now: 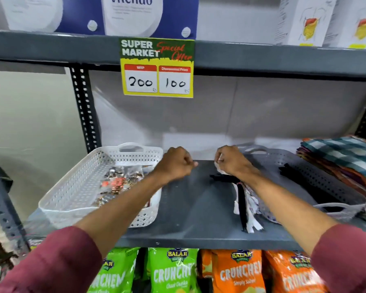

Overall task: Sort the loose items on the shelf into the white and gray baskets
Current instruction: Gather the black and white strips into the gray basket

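A white basket [72, 182] stands at the left of the grey shelf [190, 218] and holds several small shiny packets [116, 182]. To the right stands a gray basket [317, 178] with dark strips [290, 172] inside. Between the baskets my left hand [175, 163] is closed into a fist over the shelf, with nothing visible in it. Close beside it my right hand [230, 161] is closed on a white packet [219, 166]. Below my right forearm lie loose black and white strips [245, 208] against the gray basket's side.
A stack of folded checked cloths [342, 159] fills the shelf's far right. A yellow price sign [156, 68] hangs from the shelf above. Green and orange snack bags [237, 273] fill the shelf below. A perforated upright [85, 111] stands behind the white basket.
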`<state>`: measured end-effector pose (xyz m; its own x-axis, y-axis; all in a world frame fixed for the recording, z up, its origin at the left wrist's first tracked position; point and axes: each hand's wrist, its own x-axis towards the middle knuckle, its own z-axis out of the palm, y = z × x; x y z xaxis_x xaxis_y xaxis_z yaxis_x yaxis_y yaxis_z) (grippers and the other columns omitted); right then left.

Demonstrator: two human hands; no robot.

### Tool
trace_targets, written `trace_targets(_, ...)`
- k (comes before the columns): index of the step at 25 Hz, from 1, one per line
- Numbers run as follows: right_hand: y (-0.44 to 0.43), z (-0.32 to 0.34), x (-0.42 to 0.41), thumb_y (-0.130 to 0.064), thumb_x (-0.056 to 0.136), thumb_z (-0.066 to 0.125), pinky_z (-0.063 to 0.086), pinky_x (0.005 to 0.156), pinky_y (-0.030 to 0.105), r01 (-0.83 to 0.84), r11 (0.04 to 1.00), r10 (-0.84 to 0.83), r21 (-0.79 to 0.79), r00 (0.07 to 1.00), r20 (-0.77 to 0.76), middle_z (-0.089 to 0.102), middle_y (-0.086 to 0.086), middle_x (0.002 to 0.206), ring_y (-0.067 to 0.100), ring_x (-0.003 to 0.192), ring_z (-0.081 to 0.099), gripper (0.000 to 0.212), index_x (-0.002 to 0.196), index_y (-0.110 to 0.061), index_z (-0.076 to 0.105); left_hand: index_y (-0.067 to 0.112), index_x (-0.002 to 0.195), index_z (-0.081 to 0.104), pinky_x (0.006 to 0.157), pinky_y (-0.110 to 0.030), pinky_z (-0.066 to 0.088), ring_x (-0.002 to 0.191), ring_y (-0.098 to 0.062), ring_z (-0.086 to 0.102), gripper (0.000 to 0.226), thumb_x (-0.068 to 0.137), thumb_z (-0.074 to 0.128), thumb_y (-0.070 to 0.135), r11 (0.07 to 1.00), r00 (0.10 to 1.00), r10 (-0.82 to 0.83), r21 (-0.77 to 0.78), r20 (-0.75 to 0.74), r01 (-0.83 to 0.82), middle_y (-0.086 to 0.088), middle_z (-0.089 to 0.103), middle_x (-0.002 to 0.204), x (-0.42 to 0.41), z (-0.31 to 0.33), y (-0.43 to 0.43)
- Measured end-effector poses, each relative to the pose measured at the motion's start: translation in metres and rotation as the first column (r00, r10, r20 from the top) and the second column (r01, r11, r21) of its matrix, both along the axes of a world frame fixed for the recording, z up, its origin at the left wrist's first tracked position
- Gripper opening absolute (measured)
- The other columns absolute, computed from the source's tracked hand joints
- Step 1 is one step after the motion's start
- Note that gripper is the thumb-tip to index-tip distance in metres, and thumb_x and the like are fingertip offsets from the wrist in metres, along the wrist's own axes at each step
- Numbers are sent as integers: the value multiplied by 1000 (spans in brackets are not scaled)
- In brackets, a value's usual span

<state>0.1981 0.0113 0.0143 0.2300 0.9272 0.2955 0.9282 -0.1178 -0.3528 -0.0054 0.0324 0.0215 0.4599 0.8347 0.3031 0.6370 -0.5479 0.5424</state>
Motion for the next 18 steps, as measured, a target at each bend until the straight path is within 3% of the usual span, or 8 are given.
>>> trace_targets(3, -32, 0, 23, -8, 77, 59, 57, 85, 39, 49, 999, -50, 9, 996, 70, 74, 10, 100, 32, 97, 69, 19, 76, -25, 67, 5, 67, 73, 62, -30, 59, 48, -14, 62, 29, 88, 63, 23, 986, 997, -55, -153, 57, 63, -10, 75, 66, 68, -19, -16)
trace_targets(5, -46, -1, 33, -8, 78, 60, 53, 88, 39, 75, 997, -77, 15, 982, 172, 74, 9, 104, 32, 105, 67, 21, 85, -22, 73, 9, 61, 66, 48, -25, 55, 36, -9, 55, 38, 91, 61, 32, 952, 996, -25, -301, 87, 50, -7, 68, 53, 106, -40, -18)
trace_targets(9, -57, -10, 40, -3, 79, 62, 38, 93, 41, 38, 999, -44, 40, 984, 171, 74, -1, 103, 21, 116, 57, 25, 85, -23, 75, 6, 88, 71, 56, -32, 56, 48, -23, 63, 43, 77, 62, 47, 884, 981, 48, -465, 187, 45, -15, 76, 78, 142, -64, -22)
trace_targets(12, -63, -13, 44, 0, 78, 63, 40, 93, 44, -38, 996, 21, 83, 981, 192, 68, 1, 90, 23, 105, 52, 20, 74, -17, 72, 7, 70, 66, 56, -31, 52, 56, -25, 66, 28, 74, 65, 35, 885, 971, 99, -465, 219, 14, -12, 69, 65, 145, -62, -19)
trace_targets(14, -62, -12, 45, -5, 81, 62, 41, 91, 45, -76, 993, 50, 95, 966, 254, 65, 5, 84, 27, 98, 54, 14, 72, -12, 70, 4, 72, 67, 54, -34, 46, 66, -27, 68, 28, 73, 69, 32, 913, 968, 144, -404, 205, -50, -15, 71, 73, 136, -55, -12)
trace_targets(15, -59, -11, 43, -8, 84, 60, 39, 91, 44, -82, 993, 53, 82, 951, 306, 66, 8, 85, 29, 98, 55, 13, 76, -9, 70, 4, 75, 69, 55, -31, 44, 70, -26, 69, 27, 74, 69, 31, 936, 971, 159, -342, 182, -89, -16, 72, 76, 127, -50, -6)
trace_targets(18, -45, -12, 28, -13, 88, 56, 33, 96, 42, -5, 999, 31, -48, 835, 550, 69, 12, 97, 31, 108, 56, 14, 94, -11, 68, 7, 61, 63, 48, -21, 40, 61, -21, 63, 22, 77, 68, 21, 972, 983, 152, -197, 106, -129, -7, 62, 58, 95, -44, 10)
